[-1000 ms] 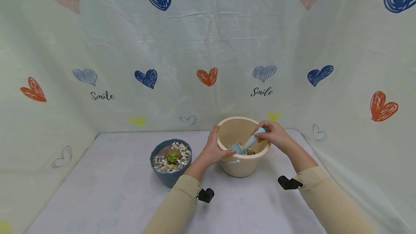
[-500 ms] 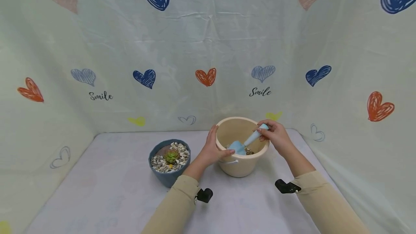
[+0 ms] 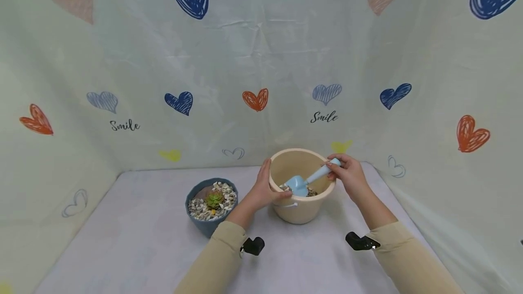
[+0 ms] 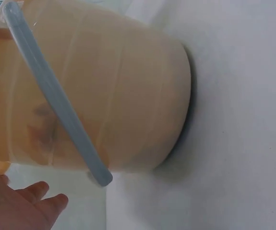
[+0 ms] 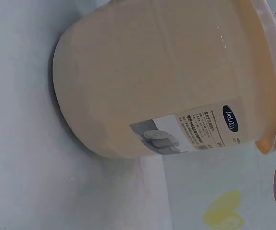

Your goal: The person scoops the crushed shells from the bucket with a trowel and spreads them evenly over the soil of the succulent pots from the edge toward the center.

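My left hand (image 3: 261,189) holds the cream bucket (image 3: 298,212) at its left side, with the thumb along the near rim and the fingers against the outer wall. Between the fingers and thumb of my right hand (image 3: 349,173) is the handle of a light blue trowel (image 3: 297,186). The trowel slants down to the left inside the bucket, its blade on the small stones (image 3: 311,192) at the bottom. From the left wrist view, fingers (image 4: 34,194) show beside the bucket wall and its grey handle (image 4: 56,98). The right wrist view shows a label (image 5: 186,129) on the bucket.
Left of the bucket stands a blue-grey pot (image 3: 208,227) with a green succulent (image 3: 214,200) and pale stones, close to my left forearm. A white cloth (image 3: 135,235) covers the table. Behind hangs a curtain (image 3: 229,67) printed with hearts.
The trowel's handle has swung lower to the right, so the trowel lies flatter and more of its blade shows. My left hand stays on the bucket. The head view has shifted slightly.
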Demonstrator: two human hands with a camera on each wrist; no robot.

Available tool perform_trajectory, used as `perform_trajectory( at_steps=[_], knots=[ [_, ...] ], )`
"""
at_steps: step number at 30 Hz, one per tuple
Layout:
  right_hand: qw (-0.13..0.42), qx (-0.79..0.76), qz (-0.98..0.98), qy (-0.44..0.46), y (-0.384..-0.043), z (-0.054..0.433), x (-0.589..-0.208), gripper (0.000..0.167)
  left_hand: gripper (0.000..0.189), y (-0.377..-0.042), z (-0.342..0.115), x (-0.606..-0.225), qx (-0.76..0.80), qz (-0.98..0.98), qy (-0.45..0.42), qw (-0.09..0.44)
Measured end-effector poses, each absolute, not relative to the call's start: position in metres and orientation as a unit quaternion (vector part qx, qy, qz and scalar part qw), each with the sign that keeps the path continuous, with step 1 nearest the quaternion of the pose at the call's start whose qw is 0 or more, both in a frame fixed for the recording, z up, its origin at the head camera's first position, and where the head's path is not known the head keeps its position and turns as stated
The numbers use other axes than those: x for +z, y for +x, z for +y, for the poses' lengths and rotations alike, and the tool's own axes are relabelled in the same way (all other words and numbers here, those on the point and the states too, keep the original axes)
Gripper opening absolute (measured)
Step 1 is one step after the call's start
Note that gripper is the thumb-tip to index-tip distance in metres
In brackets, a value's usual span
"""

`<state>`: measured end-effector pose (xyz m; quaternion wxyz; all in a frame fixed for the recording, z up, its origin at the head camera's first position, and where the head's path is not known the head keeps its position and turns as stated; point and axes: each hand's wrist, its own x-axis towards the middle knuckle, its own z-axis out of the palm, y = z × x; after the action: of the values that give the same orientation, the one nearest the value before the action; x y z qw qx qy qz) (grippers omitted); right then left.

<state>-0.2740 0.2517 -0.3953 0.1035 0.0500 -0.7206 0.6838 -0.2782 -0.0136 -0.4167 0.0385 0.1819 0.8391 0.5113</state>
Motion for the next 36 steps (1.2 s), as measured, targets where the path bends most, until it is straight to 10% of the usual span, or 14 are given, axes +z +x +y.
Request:
perform_trajectory(
  at_steps=[36],
  knots=[
    [0.145, 0.778, -0.611, 0.016, -0.263, 0.217, -0.357, 0.019, 0.079, -0.252, -0.086, -0.364, 0.502, 0.848, 0.165, 0.039]
  ],
)
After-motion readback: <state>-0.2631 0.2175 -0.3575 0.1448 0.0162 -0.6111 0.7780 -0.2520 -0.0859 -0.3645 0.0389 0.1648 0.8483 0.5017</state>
